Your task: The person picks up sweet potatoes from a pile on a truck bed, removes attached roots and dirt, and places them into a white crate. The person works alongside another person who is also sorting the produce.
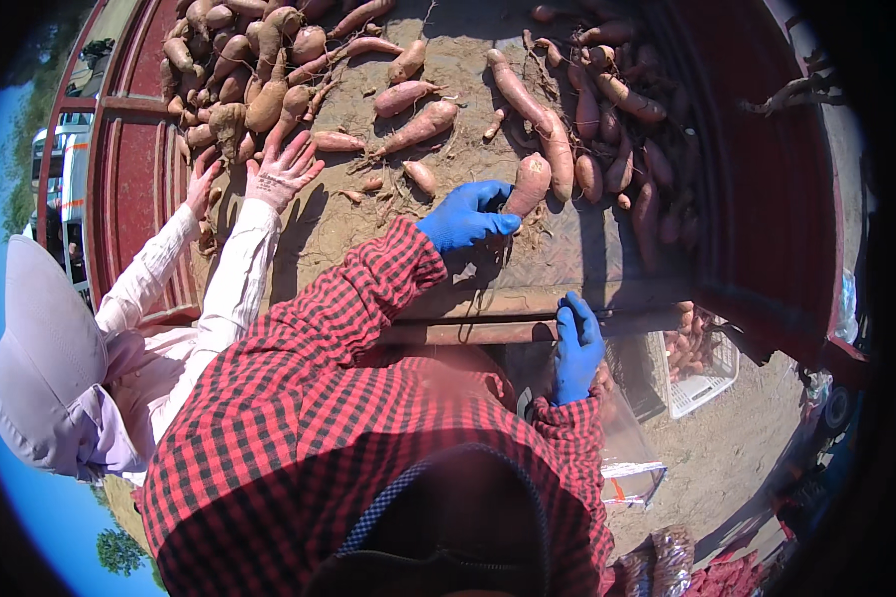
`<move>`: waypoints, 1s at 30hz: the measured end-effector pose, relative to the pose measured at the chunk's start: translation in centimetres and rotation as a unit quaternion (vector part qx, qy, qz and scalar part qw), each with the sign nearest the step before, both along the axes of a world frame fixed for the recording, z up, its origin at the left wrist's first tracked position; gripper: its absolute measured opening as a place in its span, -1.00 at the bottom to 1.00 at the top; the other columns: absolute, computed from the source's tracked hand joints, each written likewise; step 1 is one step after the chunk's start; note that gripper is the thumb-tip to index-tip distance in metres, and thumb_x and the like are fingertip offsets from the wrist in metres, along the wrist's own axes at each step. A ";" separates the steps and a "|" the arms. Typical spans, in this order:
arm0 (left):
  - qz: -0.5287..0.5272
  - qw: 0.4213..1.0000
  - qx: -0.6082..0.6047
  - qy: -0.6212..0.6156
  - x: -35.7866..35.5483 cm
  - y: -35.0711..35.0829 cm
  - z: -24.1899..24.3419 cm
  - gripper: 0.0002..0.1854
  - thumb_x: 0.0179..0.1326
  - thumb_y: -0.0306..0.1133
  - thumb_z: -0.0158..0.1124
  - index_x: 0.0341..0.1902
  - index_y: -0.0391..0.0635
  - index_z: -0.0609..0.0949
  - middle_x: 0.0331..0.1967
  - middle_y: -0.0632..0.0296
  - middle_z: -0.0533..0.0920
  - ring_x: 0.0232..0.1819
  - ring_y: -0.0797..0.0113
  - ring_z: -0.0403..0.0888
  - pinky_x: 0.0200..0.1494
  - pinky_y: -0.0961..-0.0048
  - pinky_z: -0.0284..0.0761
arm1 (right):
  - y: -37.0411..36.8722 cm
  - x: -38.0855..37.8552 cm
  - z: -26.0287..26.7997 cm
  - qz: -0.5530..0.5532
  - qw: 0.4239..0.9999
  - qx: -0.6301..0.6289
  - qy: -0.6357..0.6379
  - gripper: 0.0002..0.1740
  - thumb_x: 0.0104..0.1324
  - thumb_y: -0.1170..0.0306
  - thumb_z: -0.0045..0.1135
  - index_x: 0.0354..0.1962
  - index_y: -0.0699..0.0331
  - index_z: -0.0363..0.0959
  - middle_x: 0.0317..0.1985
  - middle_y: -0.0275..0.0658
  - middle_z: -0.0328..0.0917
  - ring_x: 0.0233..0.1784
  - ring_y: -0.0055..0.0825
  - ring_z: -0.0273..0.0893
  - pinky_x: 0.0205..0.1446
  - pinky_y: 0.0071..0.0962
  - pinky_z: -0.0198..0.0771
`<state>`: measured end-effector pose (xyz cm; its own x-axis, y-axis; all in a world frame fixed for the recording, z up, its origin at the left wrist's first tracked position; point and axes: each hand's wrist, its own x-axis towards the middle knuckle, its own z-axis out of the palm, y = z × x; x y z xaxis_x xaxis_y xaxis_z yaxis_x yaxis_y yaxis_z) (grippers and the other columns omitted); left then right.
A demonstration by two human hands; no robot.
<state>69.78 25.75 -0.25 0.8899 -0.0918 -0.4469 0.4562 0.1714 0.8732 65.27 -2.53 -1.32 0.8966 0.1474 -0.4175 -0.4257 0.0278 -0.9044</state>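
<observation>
My left hand [469, 215], in a blue glove, grips the lower end of a sweet potato [532, 181] above the truck bed. Below and to the right, my right hand [579, 347], also gloved in blue, is raised by the bed's edge with its fingers close together; whether anything is between them is not plain. Two long sweet potatoes [519, 93] lie just beyond the held one. Several loose sweet potatoes [422, 127] rest on the soil-covered bed [328, 246].
A co-worker's hands [278, 175] reach to the left heap of sweet potatoes [265, 104]. Another heap [646, 149] lies by the red right side wall [761, 172]. On the ground stand a white crate [705, 392] of sweet potatoes and a clear plastic bag [627, 440].
</observation>
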 end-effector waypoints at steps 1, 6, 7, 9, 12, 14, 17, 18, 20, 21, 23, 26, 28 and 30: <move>-0.005 0.999 -0.021 -0.041 -0.5 -0.1 0.0 -0.52 0.29 -0.29 0.37 0.20 -0.26 0.52 -0.11 0.28 0.63 -0.15 0.51 0.56 -0.06 0.50 0.50 | 0.1 0.3 0.1 0.004 0.999 0.026 0.032 -0.53 0.41 0.44 0.21 0.21 0.43 0.41 0.14 -0.14 0.53 0.21 -0.44 0.47 0.27 -0.48 0.38; 0.044 0.994 -0.082 -0.055 -1.7 -1.1 1.2 -0.51 0.29 -0.34 0.37 0.23 -0.28 0.50 -0.11 0.32 0.61 -0.15 0.53 0.54 -0.03 0.50 0.50 | 4.1 2.9 2.3 0.073 0.996 0.033 0.024 -0.47 0.38 0.40 0.25 0.25 0.39 0.39 0.14 -0.15 0.54 0.14 -0.51 0.50 0.18 -0.53 0.42; 0.049 0.994 -0.069 -0.061 -1.9 -0.8 1.2 -0.51 0.30 -0.32 0.37 0.23 -0.28 0.50 -0.11 0.33 0.61 -0.15 0.54 0.53 -0.04 0.51 0.50 | 4.8 3.5 2.4 0.091 0.995 0.020 0.019 -0.46 0.38 0.39 0.26 0.26 0.37 0.38 0.14 -0.15 0.54 0.13 -0.52 0.50 0.14 -0.55 0.43; 0.062 0.995 -0.043 -0.073 -2.3 0.2 1.0 -0.51 0.31 -0.28 0.37 0.23 -0.28 0.51 -0.11 0.34 0.61 -0.17 0.55 0.52 -0.07 0.53 0.48 | 6.6 4.3 2.4 0.127 0.992 -0.005 0.007 -0.44 0.37 0.37 0.28 0.28 0.35 0.38 0.14 -0.15 0.54 0.11 -0.54 0.50 0.08 -0.58 0.44; 0.057 0.998 0.002 0.006 -3.9 2.5 2.6 -0.49 0.36 -0.13 0.32 0.23 -0.22 0.52 -0.14 0.39 0.60 -0.16 0.58 0.46 -0.07 0.56 0.42 | 9.0 4.6 1.9 0.125 0.992 0.008 -0.001 -0.42 0.37 0.36 0.28 0.29 0.29 0.37 0.14 -0.19 0.53 0.03 -0.61 0.50 -0.05 -0.66 0.42; 0.032 0.999 0.031 -0.018 -5.1 4.5 0.6 -0.47 0.37 -0.03 0.28 0.22 -0.17 0.54 -0.19 0.42 0.59 -0.21 0.58 0.43 -0.15 0.57 0.40 | 10.8 4.9 2.0 0.121 0.993 0.007 0.004 -0.43 0.37 0.37 0.27 0.29 0.32 0.36 0.15 -0.20 0.53 0.02 -0.63 0.50 -0.04 -0.67 0.41; 0.042 0.999 0.004 -0.030 -6.2 5.4 0.3 -0.48 0.36 -0.02 0.30 0.22 -0.14 0.55 -0.20 0.40 0.59 -0.25 0.58 0.42 -0.21 0.58 0.38 | 13.6 6.0 2.3 0.146 0.979 0.120 0.079 -0.39 0.41 0.35 0.22 0.35 0.31 0.28 0.17 -0.20 0.51 0.03 -0.59 0.51 -0.01 -0.61 0.44; -0.003 0.997 0.059 0.059 -5.9 5.4 2.4 -0.50 0.38 -0.03 0.27 0.24 -0.10 0.55 -0.19 0.39 0.62 -0.23 0.58 0.44 -0.17 0.58 0.39 | 15.0 6.4 2.9 0.145 0.971 0.148 0.122 -0.38 0.42 0.31 0.21 0.35 0.31 0.26 0.12 -0.22 0.51 0.01 -0.57 0.51 -0.01 -0.58 0.44; -0.012 0.998 0.067 -0.017 -5.9 4.8 2.8 -0.45 0.40 0.01 0.21 0.31 -0.08 0.51 -0.07 0.29 0.67 -0.09 0.51 0.53 0.02 0.47 0.46 | 16.6 7.3 2.1 0.191 0.960 0.157 0.132 -0.41 0.40 0.32 0.24 0.30 0.33 0.30 0.02 -0.24 0.53 -0.04 -0.57 0.52 -0.03 -0.57 0.44; -0.005 0.990 0.101 -0.094 -5.8 4.8 3.0 -0.43 0.41 0.03 0.20 0.33 -0.09 0.50 -0.03 0.27 0.68 -0.05 0.48 0.56 0.05 0.42 0.49 | 17.2 7.8 1.8 0.221 0.951 0.173 0.131 -0.41 0.39 0.34 0.25 0.29 0.33 0.31 -0.01 -0.26 0.54 -0.06 -0.58 0.53 -0.06 -0.57 0.45; 0.024 0.987 0.162 0.000 -5.8 6.5 3.5 -0.52 0.41 -0.18 0.25 0.31 -0.13 0.53 0.03 0.23 0.68 0.03 0.43 0.61 0.09 0.38 0.52 | 17.9 9.1 2.0 0.162 0.975 0.125 0.085 -0.41 0.33 0.41 0.29 0.28 0.35 0.34 -0.06 -0.34 0.57 -0.11 -0.60 0.53 -0.11 -0.60 0.44; 0.230 0.971 0.057 -0.042 -6.5 9.5 1.0 -0.55 0.36 -0.28 0.32 0.23 -0.24 0.56 -0.05 0.21 0.68 -0.01 0.53 0.60 0.05 0.50 0.54 | 15.8 13.7 2.1 0.135 0.990 0.032 -0.005 -0.41 0.30 0.44 0.31 0.26 0.37 0.38 0.03 -0.29 0.55 -0.03 -0.57 0.53 -0.02 -0.59 0.45; 0.248 0.926 0.280 -0.049 -5.5 11.8 1.8 -0.50 0.30 -0.21 0.32 0.26 -0.16 0.55 0.00 0.11 0.66 -0.02 0.32 0.63 0.07 0.38 0.54 | 13.4 17.3 1.5 0.105 0.989 -0.033 -0.094 -0.40 0.31 0.45 0.30 0.28 0.39 0.36 0.13 -0.23 0.53 0.09 -0.50 0.52 0.12 -0.54 0.43; 0.280 0.844 0.449 -0.084 -4.2 13.5 0.5 -0.41 0.25 -0.15 0.33 0.33 -0.08 0.50 0.11 0.02 0.60 0.08 0.10 0.59 0.16 0.23 0.49 | 11.1 20.1 -0.2 0.108 0.962 -0.155 -0.199 -0.38 0.33 0.41 0.27 0.29 0.43 0.32 0.24 -0.15 0.50 0.24 -0.39 0.48 0.30 -0.44 0.36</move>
